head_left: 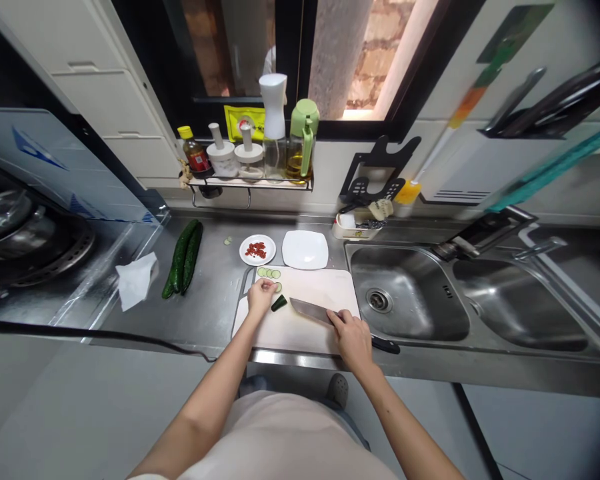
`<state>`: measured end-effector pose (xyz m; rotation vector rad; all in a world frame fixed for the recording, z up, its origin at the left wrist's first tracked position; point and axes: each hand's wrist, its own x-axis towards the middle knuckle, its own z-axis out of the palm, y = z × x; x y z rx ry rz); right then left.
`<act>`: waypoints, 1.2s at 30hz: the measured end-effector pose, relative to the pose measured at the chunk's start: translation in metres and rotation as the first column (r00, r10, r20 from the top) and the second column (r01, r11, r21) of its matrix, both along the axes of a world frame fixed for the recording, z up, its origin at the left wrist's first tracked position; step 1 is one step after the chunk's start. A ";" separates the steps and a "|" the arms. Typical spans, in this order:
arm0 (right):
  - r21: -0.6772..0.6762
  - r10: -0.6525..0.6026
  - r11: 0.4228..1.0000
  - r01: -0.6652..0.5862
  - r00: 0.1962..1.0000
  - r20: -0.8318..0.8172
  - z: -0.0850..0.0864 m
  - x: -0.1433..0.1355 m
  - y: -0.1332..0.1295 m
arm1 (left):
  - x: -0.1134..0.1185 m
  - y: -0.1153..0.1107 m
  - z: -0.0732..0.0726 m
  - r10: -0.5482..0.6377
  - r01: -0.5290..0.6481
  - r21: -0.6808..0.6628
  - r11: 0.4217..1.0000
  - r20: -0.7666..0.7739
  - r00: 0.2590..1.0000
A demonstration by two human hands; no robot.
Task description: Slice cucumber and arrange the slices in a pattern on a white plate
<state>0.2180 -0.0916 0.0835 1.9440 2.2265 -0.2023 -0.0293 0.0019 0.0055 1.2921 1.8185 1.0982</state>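
My right hand (353,339) is closed on a knife, its blade (309,310) lying low over the white cutting board (300,333) and its black handle (385,345) pointing right. My left hand (261,297) is over the board's left side, fingers pinched at a cucumber slice (279,287). Several thin slices (269,273) sit in a row near the board's upper left corner. A short dark green cucumber piece (279,303) rests between my left hand and the blade tip. Behind the board are a plate of chopped red bits (256,250) and a white plate (305,250).
Whole cucumbers (184,257) and a white paper (136,280) lie to the left. A double sink (405,293) is on the right. Bottles stand on a wall rack (253,182). Farther left is a pot (15,223) on the stove.
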 end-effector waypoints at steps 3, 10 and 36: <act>0.004 -0.016 1.000 0.016 1.000 0.003 -0.001 0.001 -0.001 | 0.001 0.012 -0.002 0.016 -0.016 0.011 1.000 -0.052 0.999; 0.014 -0.039 0.999 0.040 0.999 -0.017 -0.001 0.005 -0.003 | 0.013 0.032 -0.004 -0.005 0.010 0.034 0.999 -0.118 0.993; 0.003 -0.044 0.999 0.045 0.997 -0.065 -0.002 -0.001 -0.003 | 0.003 0.018 -0.016 -0.236 0.346 0.134 0.929 -0.506 0.829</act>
